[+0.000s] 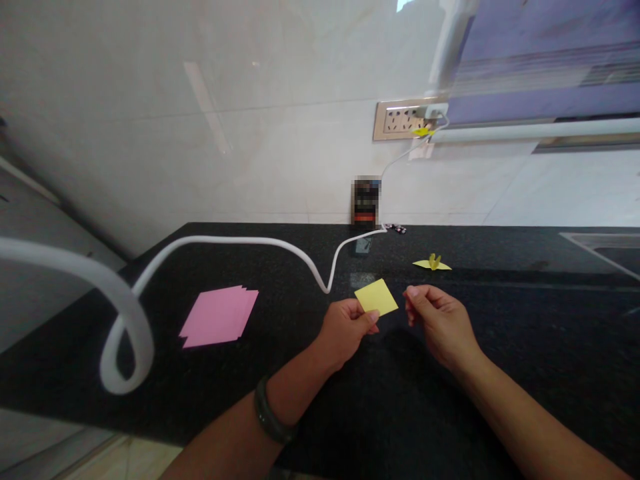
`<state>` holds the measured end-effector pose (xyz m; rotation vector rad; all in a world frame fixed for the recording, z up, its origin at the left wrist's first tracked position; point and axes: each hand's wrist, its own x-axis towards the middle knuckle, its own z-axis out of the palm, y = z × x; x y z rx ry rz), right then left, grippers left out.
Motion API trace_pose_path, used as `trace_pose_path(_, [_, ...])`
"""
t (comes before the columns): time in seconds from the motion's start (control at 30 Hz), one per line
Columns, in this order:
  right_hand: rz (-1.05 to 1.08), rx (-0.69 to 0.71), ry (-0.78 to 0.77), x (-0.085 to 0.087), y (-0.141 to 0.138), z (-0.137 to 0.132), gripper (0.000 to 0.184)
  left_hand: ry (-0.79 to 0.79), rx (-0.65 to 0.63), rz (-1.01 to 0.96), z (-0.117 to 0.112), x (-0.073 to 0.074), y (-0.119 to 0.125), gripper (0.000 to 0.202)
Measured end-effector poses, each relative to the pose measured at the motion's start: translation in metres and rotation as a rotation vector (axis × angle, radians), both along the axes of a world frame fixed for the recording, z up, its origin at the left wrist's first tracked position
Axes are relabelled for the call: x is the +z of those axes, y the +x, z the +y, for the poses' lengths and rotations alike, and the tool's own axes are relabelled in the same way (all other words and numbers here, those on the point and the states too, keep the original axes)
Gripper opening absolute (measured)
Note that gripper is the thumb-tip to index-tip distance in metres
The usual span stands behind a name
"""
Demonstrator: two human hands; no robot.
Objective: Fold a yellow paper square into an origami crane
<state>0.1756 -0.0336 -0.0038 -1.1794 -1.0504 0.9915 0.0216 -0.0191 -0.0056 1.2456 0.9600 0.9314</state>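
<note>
My left hand [345,330] pinches the near edge of a small yellow paper square [376,296], holding it just above the black countertop [525,333]. My right hand [440,320] hovers just right of the square with fingers curled and thumb meeting the fingertips; nothing shows in it. A folded yellow paper figure [433,263] lies farther back on the counter, beyond my right hand. A dark band sits on my left wrist.
A stack of pink paper squares [219,316] lies to the left. A white cable [235,241] loops across the counter to a phone [366,201] leaning on the wall below a socket strip [406,120]. A sink edge [600,243] is at far right.
</note>
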Motion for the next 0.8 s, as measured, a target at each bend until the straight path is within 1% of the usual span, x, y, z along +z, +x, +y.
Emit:
trace_pose_path(0.03, [-0.013, 0.055, -0.018, 0.001, -0.002, -0.001, 0.019, 0.013, -0.021, 0.000, 0.000, -0.001, 0.000, 0.019])
trace_pose_path(0.1, [-0.053, 0.216, -0.060, 0.002, -0.009, -0.006, 0.021, 0.052, -0.067, 0.027, -0.001, -0.001, 0.000, 0.019])
trace_pose_path(0.13, [-0.067, 0.267, -0.071, 0.002, -0.012, -0.008, 0.023, 0.081, -0.087, 0.056, -0.002, -0.002, 0.000, 0.018])
trace_pose_path(0.23, [-0.060, 0.249, -0.058, 0.001, -0.016, -0.011, 0.018, 0.171, -0.124, 0.171, -0.004, -0.002, -0.001, 0.019])
trace_pose_path(0.3, [-0.011, 0.185, -0.060, 0.000, -0.013, -0.009, 0.014, 0.202, -0.134, 0.232, -0.005, -0.002, -0.001, 0.020])
trace_pose_path(0.4, [0.088, 0.076, -0.071, -0.002, -0.005, -0.004, 0.014, 0.201, -0.128, 0.263, -0.005, -0.001, -0.002, 0.021])
trace_pose_path(0.5, [0.122, 0.048, -0.070, -0.003, -0.001, -0.001, 0.014, 0.185, -0.128, 0.243, -0.004, -0.001, -0.002, 0.024])
trace_pose_path(0.6, [0.107, 0.099, -0.091, -0.004, 0.000, -0.001, 0.014, 0.149, -0.126, 0.192, -0.002, -0.002, -0.002, 0.027])
trace_pose_path(0.73, [0.036, 0.232, -0.147, -0.002, -0.001, -0.003, 0.016, 0.052, -0.097, 0.030, -0.001, -0.002, -0.001, 0.024])
trace_pose_path(0.8, [0.001, 0.284, -0.149, 0.000, -0.003, -0.004, 0.018, -0.015, -0.055, -0.046, -0.001, -0.001, -0.001, 0.021])
